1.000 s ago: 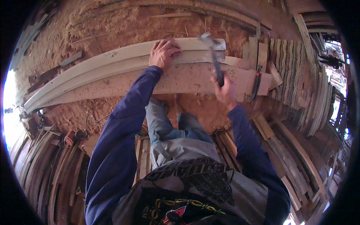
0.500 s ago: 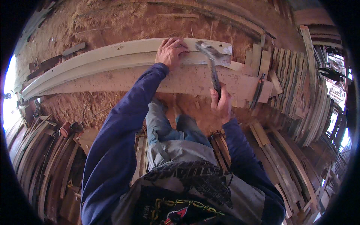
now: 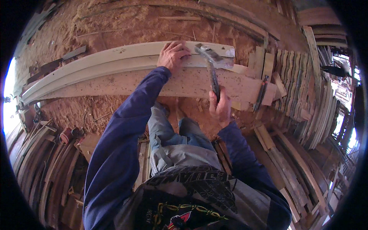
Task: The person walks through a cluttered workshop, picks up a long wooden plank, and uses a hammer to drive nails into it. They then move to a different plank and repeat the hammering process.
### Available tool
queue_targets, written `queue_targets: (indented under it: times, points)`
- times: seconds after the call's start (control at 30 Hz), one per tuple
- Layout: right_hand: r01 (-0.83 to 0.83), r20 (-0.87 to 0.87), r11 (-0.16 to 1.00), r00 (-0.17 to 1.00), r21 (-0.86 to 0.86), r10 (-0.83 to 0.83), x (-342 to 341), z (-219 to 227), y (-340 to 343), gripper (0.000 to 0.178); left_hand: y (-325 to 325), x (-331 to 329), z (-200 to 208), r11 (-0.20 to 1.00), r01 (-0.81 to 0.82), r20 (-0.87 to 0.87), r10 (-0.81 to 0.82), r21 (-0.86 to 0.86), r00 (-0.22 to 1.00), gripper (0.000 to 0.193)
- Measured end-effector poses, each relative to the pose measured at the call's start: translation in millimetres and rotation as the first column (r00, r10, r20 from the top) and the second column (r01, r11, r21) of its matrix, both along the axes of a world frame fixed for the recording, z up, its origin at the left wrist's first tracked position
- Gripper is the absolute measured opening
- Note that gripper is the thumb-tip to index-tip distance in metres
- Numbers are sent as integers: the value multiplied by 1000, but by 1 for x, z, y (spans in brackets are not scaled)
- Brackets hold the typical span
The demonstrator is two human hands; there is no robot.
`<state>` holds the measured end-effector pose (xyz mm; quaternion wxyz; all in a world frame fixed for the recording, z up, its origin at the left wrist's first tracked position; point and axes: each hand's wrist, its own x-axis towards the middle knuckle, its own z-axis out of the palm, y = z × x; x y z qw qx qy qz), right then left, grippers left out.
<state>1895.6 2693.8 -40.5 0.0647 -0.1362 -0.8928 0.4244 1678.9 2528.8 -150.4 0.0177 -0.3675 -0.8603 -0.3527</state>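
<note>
Across the upper half of the view, long pale boards (image 3: 134, 51) laid lengthwise on a broader reddish-brown plank (image 3: 191, 82) — set toward its far edge, side by side, with a lengthwise step between. Look cream to light grey, smooth-faced, bowed in the fisheye view and narrowing toward the left. Carry small dark marks on the upper face left of centre, and show a whiter, faintly bluish patch at the right end. Underneath, a rougher, dark-speckled face on the plank.

Near that right end, left hand (image 3: 173, 56) laid over the boards, back upward, fingers bent and close together; cannot tell whether clamped around the edge or only resting. Nearer the body, right hand (image 3: 221, 105) holding a hammer (image 3: 210, 54) by its dark grip — fingers closed around the handle, thumb along it. Head grey, metallic, slightly blurred, over the pale boards; cannot tell whether touching.

On the plank's right part, a dark narrow tool (image 3: 261, 94) lying crosswise. Farther right, a row of wavy-edged wooden strips (image 3: 293, 76); beyond the boards, reddish, uneven ground (image 3: 134, 28).
</note>
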Motion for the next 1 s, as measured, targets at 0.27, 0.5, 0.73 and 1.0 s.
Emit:
queue_targets:
  times: [0.27,0.5,0.73,1.0]
  points:
    - [39,55,999,998,30,-40,11,0,-1,28,0,2,-5,999,-29,-35,28,-15,999,19]
    - [0,329,980,942,201,-67,-2,2,-1,28,1,-3,0,1000,1,3,-1,2,1000,20]
    - [46,63,987,996,153,-57,5,-2,-5,34,0,-2,-7,1000,-9,-43,8,-29,999,22]
    - [56,49,995,997,87,-60,2,-5,-6,36,0,-1,-8,1000,-15,-29,14,-25,999,22]
